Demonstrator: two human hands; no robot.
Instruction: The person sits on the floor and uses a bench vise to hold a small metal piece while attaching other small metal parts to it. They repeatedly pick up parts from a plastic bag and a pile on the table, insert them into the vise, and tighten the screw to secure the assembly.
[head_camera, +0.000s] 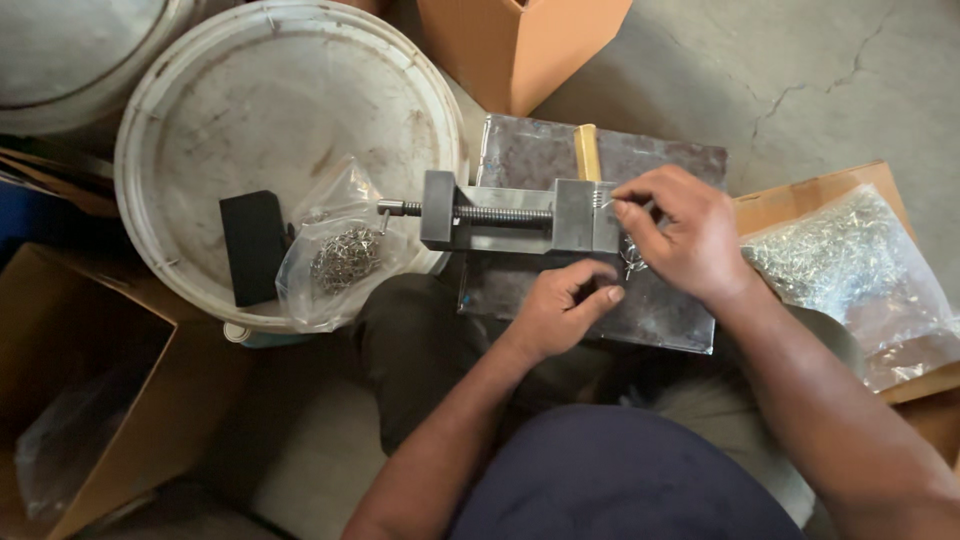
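The right hand (678, 232) pinches a small wire spring (600, 200) at the vise (520, 215); it should seat squarely. The left hand (560, 310) curls loosely on the metal plate (640, 320), holding nothing visible

Bare metal plate (660, 315) lies open along its near edge. The vise (510, 215) bars its far edge, overhanging the white lid (270, 110). Cardboard boxes crowd in: one (515, 40) beyond, one (90, 380) left, a bagged one (850, 260) right.

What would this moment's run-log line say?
left hand: at metal plate, fingers curled | right hand: pinching small wire piece at vise | bag of wire pieces: on bucket lid
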